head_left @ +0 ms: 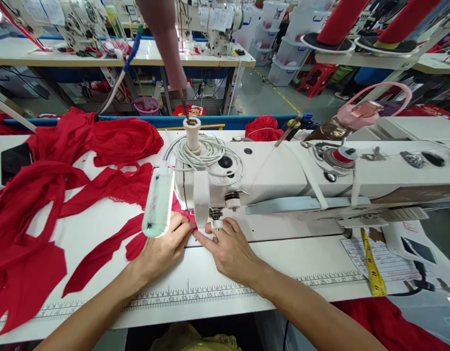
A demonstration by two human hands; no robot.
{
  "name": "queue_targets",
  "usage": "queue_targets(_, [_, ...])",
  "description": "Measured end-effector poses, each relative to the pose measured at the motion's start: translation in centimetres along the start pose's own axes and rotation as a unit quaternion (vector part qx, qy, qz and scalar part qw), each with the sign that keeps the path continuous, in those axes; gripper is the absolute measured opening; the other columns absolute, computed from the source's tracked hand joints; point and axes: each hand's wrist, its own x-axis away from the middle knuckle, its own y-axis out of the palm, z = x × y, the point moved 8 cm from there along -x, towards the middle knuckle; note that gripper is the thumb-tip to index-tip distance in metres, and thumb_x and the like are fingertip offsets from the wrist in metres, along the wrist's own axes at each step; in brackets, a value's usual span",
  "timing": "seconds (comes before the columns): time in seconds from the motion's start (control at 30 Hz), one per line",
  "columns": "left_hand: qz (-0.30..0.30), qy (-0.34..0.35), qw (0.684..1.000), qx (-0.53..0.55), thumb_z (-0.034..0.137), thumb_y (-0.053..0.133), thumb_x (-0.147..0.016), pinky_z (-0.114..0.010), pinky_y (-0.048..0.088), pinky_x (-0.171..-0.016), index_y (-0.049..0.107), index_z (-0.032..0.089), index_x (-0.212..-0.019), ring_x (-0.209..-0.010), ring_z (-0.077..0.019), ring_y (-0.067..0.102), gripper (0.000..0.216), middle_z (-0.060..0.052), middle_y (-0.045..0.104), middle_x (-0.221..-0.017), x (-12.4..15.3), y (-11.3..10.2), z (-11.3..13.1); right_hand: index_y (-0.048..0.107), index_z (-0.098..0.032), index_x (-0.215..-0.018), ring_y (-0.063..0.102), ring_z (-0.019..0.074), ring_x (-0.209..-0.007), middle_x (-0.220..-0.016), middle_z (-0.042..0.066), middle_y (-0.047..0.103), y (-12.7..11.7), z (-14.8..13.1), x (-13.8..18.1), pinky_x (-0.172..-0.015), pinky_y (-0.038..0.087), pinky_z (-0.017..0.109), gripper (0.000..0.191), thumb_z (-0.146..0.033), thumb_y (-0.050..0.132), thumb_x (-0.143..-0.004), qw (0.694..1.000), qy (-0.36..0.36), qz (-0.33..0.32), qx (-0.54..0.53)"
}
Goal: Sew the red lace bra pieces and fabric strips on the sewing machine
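My left hand (169,239) presses a piece of red fabric (179,208) against the bed of the white sewing machine (276,165), its fingers bent together at the cloth's edge. Close by on the right, my right hand (228,246) has its index finger stretched toward the same edge, with the other fingers curled beside the needle area. The machine head hides the needle and part of the cloth. A pale green clear plate (158,202) hangs over the left hand. More red cloth (133,185) trails off to the left.
Heaped red garments (27,209) cover the table's left side, near a black phone (15,162). A printed ruler (188,295) runs along the front edge. At right lie a yellow tape measure (373,265) and a paper sheet (385,261). Red thread cones (342,22) stand above.
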Motion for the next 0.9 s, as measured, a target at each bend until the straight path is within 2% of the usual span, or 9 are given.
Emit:
queue_targets(0.2, [-0.018,0.029,0.999,-0.013,-0.001,0.044,-0.087,-0.033,0.047,-0.072,0.069,0.015,-0.099,-0.08,-0.019,0.058,0.032,-0.006,0.062,-0.08,0.3,0.5,0.3,0.062,-0.019,-0.13,0.049,0.0241,-0.097,-0.106,0.01,0.062,0.0,0.3,0.0,-0.098,0.032,0.044,0.054,-0.001,0.052,-0.08,1.0,0.005,0.008,-0.006])
queue_targets(0.37, [-0.032,0.076,0.993,-0.086,0.001,0.045,-0.091,-0.044,0.05,-0.084,0.066,0.012,-0.117,-0.11,-0.0294,0.06,0.035,-0.015,0.07,-0.109,1.3,0.4,1.6,0.071,-0.018,-0.115,0.046,0.0218,-0.087,-0.092,0.008,0.059,-0.5,1.6,-0.3,-0.083,0.035,0.037,0.04,-0.002,0.048,-0.086,0.997,0.042,0.054,-0.041])
queue_targets(0.47, [-0.042,0.104,0.988,-0.105,-0.002,0.041,-0.091,-0.046,0.051,-0.084,0.063,0.007,-0.121,-0.106,-0.0284,0.065,0.039,-0.016,0.072,-0.112,2.0,0.3,2.2,0.069,-0.02,-0.122,0.044,0.0226,-0.086,-0.09,0.008,0.059,-0.5,1.5,-0.6,-0.085,0.035,0.038,0.044,-0.004,0.047,-0.087,0.997,0.028,0.055,-0.041])
queue_targets(0.53, [-0.044,0.099,0.99,-0.086,-0.001,0.042,-0.09,-0.045,0.051,-0.082,0.063,0.007,-0.121,-0.098,-0.0252,0.068,0.038,-0.016,0.073,-0.113,2.3,0.1,2.0,0.065,-0.021,-0.13,0.044,0.0228,-0.085,-0.087,0.007,0.06,-0.5,1.0,-0.7,-0.091,0.034,0.041,0.05,-0.003,0.046,-0.087,0.998,0.005,0.05,-0.03])
queue_targets(0.63, [-0.052,0.077,0.995,-0.047,0.002,0.046,-0.091,-0.045,0.051,-0.083,0.062,0.01,-0.124,-0.097,-0.0238,0.069,0.037,-0.013,0.073,-0.117,2.6,-0.1,1.2,0.061,-0.02,-0.136,0.045,0.0228,-0.083,-0.084,0.007,0.06,-0.4,0.6,-0.5,-0.095,0.033,0.043,0.054,-0.002,0.044,-0.087,0.999,-0.005,0.046,-0.011])
queue_targets(0.8, [-0.042,0.06,0.997,-0.033,0.004,0.046,-0.094,-0.051,0.049,-0.095,0.061,0.014,-0.125,-0.108,-0.0257,0.068,0.036,-0.011,0.074,-0.116,2.3,-0.3,0.7,0.063,-0.022,-0.133,0.046,0.0235,-0.087,-0.085,0.007,0.06,0.0,1.0,-0.5,-0.096,0.034,0.043,0.055,-0.002,0.047,-0.085,0.999,0.023,0.03,0.004])
queue_targets(0.9, [-0.054,0.037,0.998,-0.017,0.005,0.048,-0.094,-0.05,0.049,-0.098,0.06,0.015,-0.13,-0.117,-0.0266,0.064,0.039,-0.012,0.071,-0.121,2.2,0.4,-0.3,0.064,-0.025,-0.131,0.046,0.0243,-0.089,-0.088,0.008,0.06,0.2,1.5,-0.8,-0.093,0.035,0.043,0.055,-0.003,0.052,-0.082,0.999,0.043,0.023,0.022])
